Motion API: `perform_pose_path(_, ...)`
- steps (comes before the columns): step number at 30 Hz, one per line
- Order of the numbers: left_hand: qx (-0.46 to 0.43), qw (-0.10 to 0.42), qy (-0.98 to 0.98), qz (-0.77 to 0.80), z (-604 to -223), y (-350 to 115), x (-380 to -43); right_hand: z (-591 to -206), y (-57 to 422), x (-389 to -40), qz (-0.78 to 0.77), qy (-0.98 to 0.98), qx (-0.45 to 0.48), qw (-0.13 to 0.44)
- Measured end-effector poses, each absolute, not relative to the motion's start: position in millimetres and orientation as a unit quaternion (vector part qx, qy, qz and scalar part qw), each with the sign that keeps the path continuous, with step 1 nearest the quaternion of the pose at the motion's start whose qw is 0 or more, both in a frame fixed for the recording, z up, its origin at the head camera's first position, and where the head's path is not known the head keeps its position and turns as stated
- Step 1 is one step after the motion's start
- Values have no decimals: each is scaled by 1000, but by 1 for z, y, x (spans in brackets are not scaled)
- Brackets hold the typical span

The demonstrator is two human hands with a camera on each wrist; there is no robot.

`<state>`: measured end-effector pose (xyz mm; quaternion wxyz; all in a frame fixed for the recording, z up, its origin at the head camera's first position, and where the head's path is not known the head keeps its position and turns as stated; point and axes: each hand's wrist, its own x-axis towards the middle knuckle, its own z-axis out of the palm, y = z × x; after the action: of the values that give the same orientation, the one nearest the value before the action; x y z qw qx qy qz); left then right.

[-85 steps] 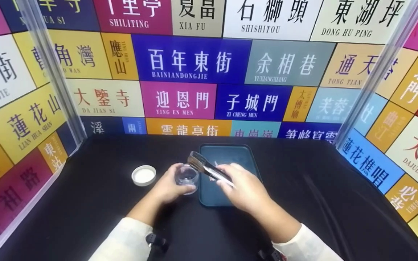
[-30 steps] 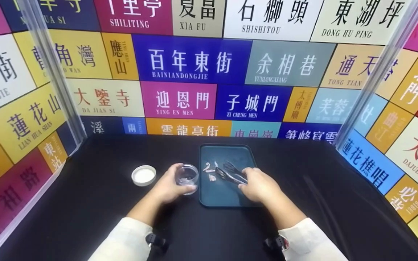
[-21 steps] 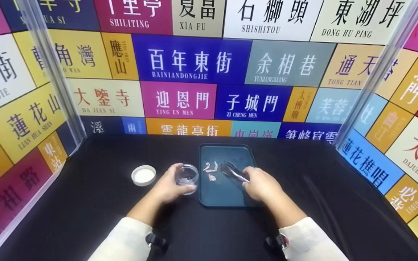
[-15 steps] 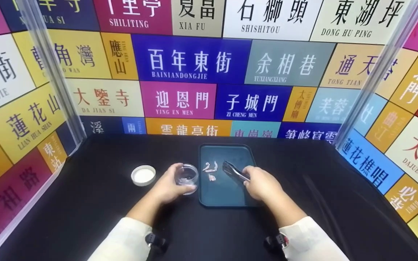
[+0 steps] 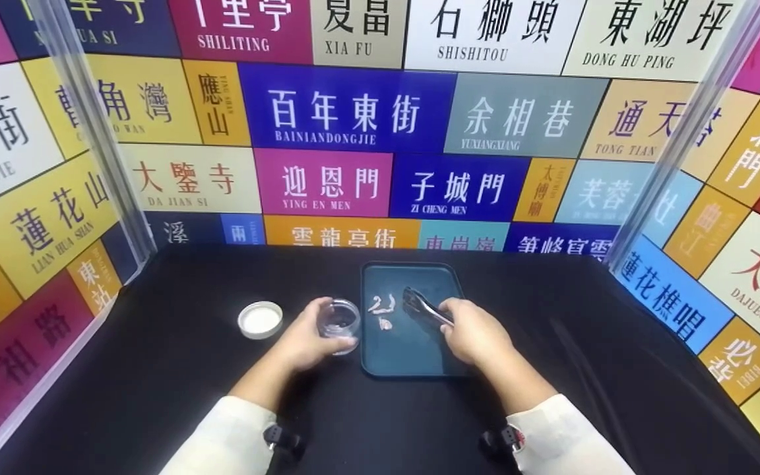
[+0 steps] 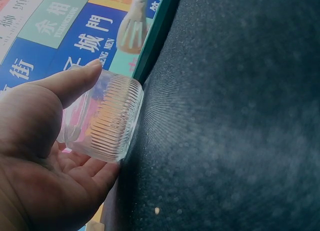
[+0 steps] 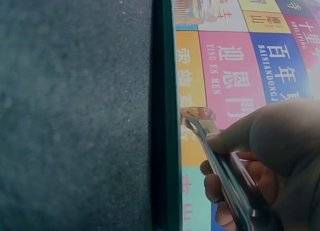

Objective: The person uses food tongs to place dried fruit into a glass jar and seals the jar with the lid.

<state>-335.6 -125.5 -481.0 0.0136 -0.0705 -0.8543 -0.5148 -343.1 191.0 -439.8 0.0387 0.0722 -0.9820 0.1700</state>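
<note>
My left hand (image 5: 311,338) grips a clear ribbed glass jar (image 5: 339,319) just left of the dark teal tray (image 5: 410,356); the jar's mouth faces up. With my right hand (image 5: 477,333) I hold metal tongs (image 5: 425,306) over the tray, their arms close together. Several small pale, curled pieces (image 5: 385,324) lie on the tray's left half, left of the tongs' tips. In the right wrist view, the thumb and fingers pinch the tongs (image 7: 227,178). Thumb and fingers stand around the jar (image 6: 112,118) in the left wrist view.
A round white lid (image 5: 260,320) lies on the black cloth (image 5: 189,369) left of my left hand. Panels covered in signs (image 5: 347,109) stand behind and on both sides of the table, with clear posts (image 5: 99,132) at the corners.
The tongs have gone from above the jar to over the tray, right of the pale pieces. They were spread a second ago and have narrowed. My left hand and the jar have stayed put.
</note>
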Motion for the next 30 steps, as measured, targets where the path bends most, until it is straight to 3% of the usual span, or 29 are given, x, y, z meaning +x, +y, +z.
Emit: perform_pose_path(30,-70,14,-860,-506,-480,-126,-334,-412,155,-307,203,-964,128,118)
